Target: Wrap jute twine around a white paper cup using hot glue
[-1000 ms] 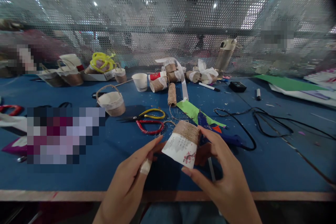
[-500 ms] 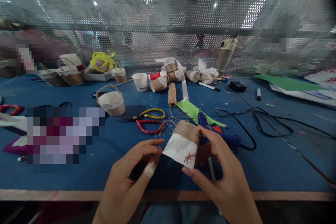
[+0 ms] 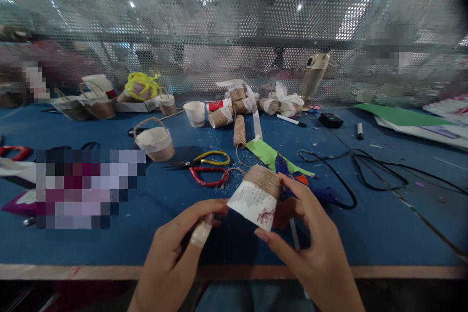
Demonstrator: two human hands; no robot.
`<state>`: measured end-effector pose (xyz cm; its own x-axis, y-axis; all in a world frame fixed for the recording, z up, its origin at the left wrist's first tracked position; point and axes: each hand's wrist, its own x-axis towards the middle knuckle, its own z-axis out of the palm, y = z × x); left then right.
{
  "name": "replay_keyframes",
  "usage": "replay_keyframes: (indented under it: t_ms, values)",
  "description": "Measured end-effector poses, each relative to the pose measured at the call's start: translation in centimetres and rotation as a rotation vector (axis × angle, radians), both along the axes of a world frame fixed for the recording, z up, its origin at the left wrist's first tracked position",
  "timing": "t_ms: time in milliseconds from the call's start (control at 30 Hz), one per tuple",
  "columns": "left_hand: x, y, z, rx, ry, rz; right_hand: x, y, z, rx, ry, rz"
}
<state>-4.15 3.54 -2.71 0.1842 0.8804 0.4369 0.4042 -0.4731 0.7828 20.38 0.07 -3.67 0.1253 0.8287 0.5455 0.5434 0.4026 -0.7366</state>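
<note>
A white paper cup (image 3: 252, 207) printed with a pink blossom branch and writing is held tilted, its open end towards me. Brown twine (image 3: 262, 180) is wound round its base end, and a strand runs back over the table. My right hand (image 3: 307, 234) grips the cup from the right, thumb at the rim and fingers on the far side. At the cup's left edge is my left hand (image 3: 186, 239), fingers loosely bent, fingertips at or just beside the rim. A pale bandage (image 3: 201, 234) wraps its thumb. Behind the cup lies a blue glue gun (image 3: 321, 194).
Scissors (image 3: 208, 175) with yellow and red handles lie open beyond my left hand. A twine spool (image 3: 240, 131), green paper (image 3: 265, 153) and a handled cup basket (image 3: 155, 144) stand farther back. A black cord (image 3: 351, 195) loops at right. A mesh panel (image 3: 234, 19) rises behind.
My left thumb has drawn back from the cup's edge towards its own fingers. The cup has turned and risen slightly in my right hand.
</note>
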Motion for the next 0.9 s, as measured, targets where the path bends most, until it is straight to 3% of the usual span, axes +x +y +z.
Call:
replay_keyframes:
  t_ms: [367, 600, 900]
  values:
    - [0.5, -0.4, -0.2, -0.057, -0.061, 0.019, -0.1, -0.1, -0.3, -0.013, 0.030, 0.011]
    - [0.2, -0.1, 0.6, 0.025, -0.037, -0.021, -0.2, 0.0, 0.3, -0.009, -0.002, 0.009]
    - [0.1, -0.5, 0.1, -0.043, -0.054, 0.052, -0.1, 0.0, 0.7, 0.010, -0.025, 0.005]
